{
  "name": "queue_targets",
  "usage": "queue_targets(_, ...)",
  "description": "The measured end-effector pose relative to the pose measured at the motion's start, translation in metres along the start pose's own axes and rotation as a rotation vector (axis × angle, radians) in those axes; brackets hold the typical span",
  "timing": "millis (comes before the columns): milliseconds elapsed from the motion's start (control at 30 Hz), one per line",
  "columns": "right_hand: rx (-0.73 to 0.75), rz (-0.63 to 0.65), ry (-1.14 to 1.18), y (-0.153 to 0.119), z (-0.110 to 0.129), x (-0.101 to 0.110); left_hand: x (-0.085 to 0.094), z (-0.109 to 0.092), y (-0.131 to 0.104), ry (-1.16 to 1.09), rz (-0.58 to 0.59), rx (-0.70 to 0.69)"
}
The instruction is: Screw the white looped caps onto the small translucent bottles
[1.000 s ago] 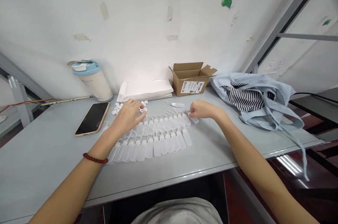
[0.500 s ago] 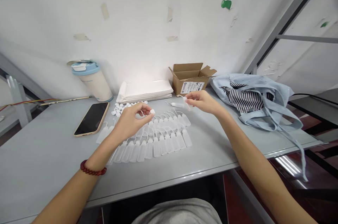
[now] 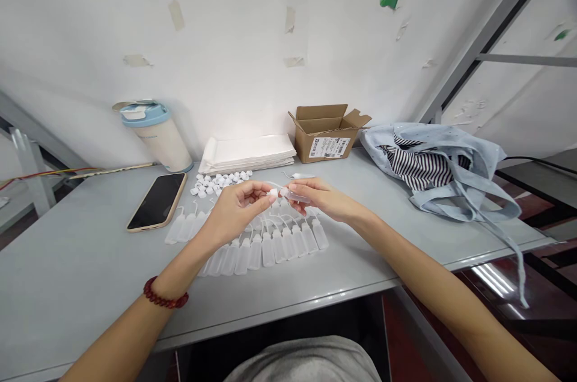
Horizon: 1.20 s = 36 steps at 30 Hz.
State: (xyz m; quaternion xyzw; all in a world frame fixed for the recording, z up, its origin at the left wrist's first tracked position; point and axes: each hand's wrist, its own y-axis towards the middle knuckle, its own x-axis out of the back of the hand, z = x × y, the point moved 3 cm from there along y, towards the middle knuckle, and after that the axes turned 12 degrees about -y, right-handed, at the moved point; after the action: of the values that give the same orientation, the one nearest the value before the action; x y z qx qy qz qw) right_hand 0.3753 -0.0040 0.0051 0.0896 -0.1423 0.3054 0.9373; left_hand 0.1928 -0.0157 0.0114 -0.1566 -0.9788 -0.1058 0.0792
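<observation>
Between the thumb and fingers of my left hand (image 3: 241,208) is a small white cap (image 3: 273,193). My right hand (image 3: 327,197) pinches a translucent squeeze bottle (image 3: 297,196), tilted on its side, its neck pointing left at the cap. The two hands nearly meet, and whether cap and bottle touch I cannot tell. Below them lie rows of similar squeeze bottles (image 3: 268,250) with thin bent spouts, partly hidden by my left hand. A pile of loose white caps (image 3: 220,181) lies behind my left hand. Another bottle (image 3: 300,176) rests behind my right hand, mostly covered.
A phone (image 3: 157,202) lies at the left, with a tumbler (image 3: 162,142) behind it. A stack of white envelopes (image 3: 250,154) and an open cardboard box (image 3: 327,139) stand by the wall. A light blue cloth bag (image 3: 433,166) takes up the table's right side.
My right hand has moved left and down with the bottle. My left hand has shifted right with the cap, so both now meet above the rows of bottles.
</observation>
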Motion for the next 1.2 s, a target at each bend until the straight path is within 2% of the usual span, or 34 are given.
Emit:
queue_targets(200,-0.033,0.025,0.041,0.001,-0.002,-0.007,-0.003,-0.001,-0.002,0.114,0.062,-0.010)
queue_targets(533,-0.106,-0.019,-0.112,-0.001,-0.004,-0.012,-0.008,-0.005,-0.007,0.159,0.145,0.012)
queue_targets(667,-0.114,-0.107,-0.144,-0.001,-0.003,-0.016,-0.011,-0.002,-0.007,0.045,0.144,0.054)
queue_targets(833,-0.007,-0.303,-0.272,-0.002,-0.005,-0.019,-0.012,0.001,-0.005,-0.050,0.088,0.133)
queue_targets(967,0.063,-0.328,-0.411,-0.002,-0.007,-0.020,-0.012,0.001,-0.005,-0.030,0.108,0.127)
queue_targets(1067,0.010,-0.256,-0.340,-0.001,-0.006,-0.017,-0.013,0.000,-0.007,0.072,0.111,-0.002)
queue_targets(1200,-0.262,-0.009,0.055,-0.002,-0.008,-0.017,-0.015,-0.003,-0.012,0.283,0.074,-0.351)
